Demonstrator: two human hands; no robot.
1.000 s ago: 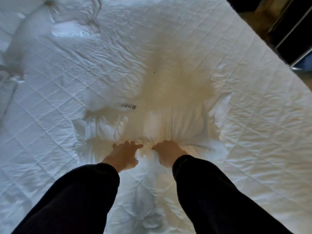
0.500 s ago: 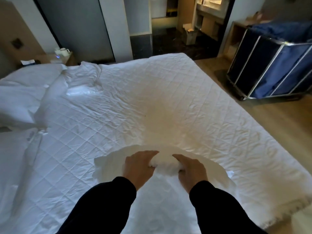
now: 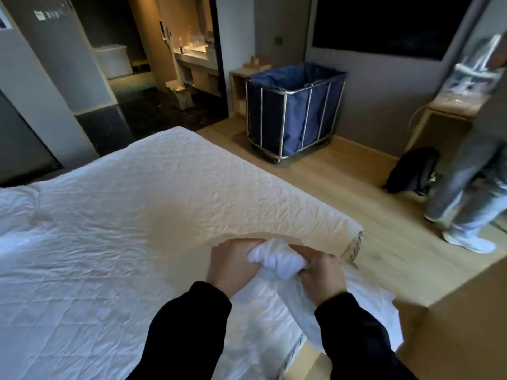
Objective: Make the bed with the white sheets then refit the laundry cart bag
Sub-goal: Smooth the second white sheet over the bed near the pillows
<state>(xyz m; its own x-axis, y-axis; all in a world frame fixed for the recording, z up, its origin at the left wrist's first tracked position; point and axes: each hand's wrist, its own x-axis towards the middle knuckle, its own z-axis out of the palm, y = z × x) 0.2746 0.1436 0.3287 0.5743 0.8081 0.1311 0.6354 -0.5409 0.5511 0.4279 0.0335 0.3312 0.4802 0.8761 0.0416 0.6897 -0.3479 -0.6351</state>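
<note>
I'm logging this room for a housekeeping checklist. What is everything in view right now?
bed: one, white quilted cover, left and centre
bunched sheet: one, white, held over the bed's right edge
loose bedding: one heap, white, bed's far left
floor: one, light wood, right of the bed
laundry cart: one, blue bag in metal frame, on the floor beyond the bed
backpack: one, black, on the floor at right
other person: one, grey trousers, standing far right
left hand: one, black sleeve, grips the sheet
right hand: one, black sleeve, grips the sheet
</note>
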